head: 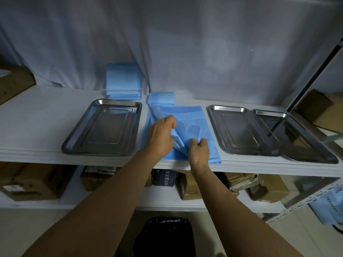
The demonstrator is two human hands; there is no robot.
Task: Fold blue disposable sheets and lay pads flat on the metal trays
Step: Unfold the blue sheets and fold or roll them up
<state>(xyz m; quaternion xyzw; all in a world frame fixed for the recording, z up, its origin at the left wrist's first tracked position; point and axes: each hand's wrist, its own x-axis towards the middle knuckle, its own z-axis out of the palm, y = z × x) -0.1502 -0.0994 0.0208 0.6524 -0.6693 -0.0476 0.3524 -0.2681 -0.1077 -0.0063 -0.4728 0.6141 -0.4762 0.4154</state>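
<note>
Pinching a raised crease of the thin blue disposable sheet, left grip & right grip prob. gather it for folding at front edge of the white shelf, btw rectangular steel trays.

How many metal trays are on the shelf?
3. The left tray lies left of the blue sheet; middle tray and right tray sit together right of it. None seems hidden.

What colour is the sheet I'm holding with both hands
Light blue, plain with no print. The sheet shows best in the head view, lying between the metal trays.
</note>
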